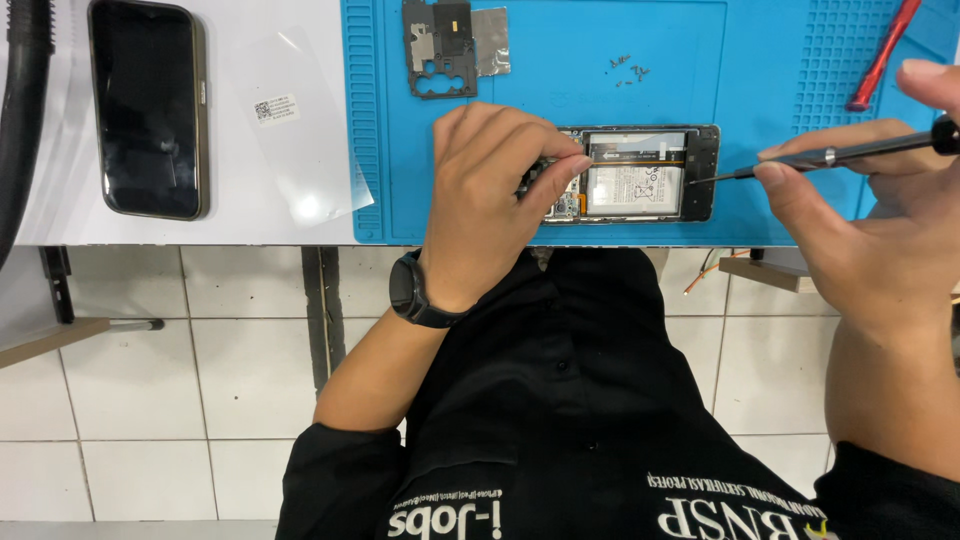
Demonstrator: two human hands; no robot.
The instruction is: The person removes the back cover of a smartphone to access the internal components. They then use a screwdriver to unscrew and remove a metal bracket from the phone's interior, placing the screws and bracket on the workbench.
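Observation:
An opened phone [640,175] lies on the blue work mat [560,60], its battery and circuit boards exposed. My left hand [495,195] presses down on the phone's left end, covering that part. My right hand [880,220] grips a thin black screwdriver [830,156]. Its tip touches the phone's right end.
A removed metal cover plate [450,45] and several tiny screws [628,68] lie on the mat's far side. A red-handled tool [882,55] rests at the right. A second, intact phone [150,105] and a clear film sheet [295,130] lie on the white table at the left. A black hose [22,110] runs along the left edge.

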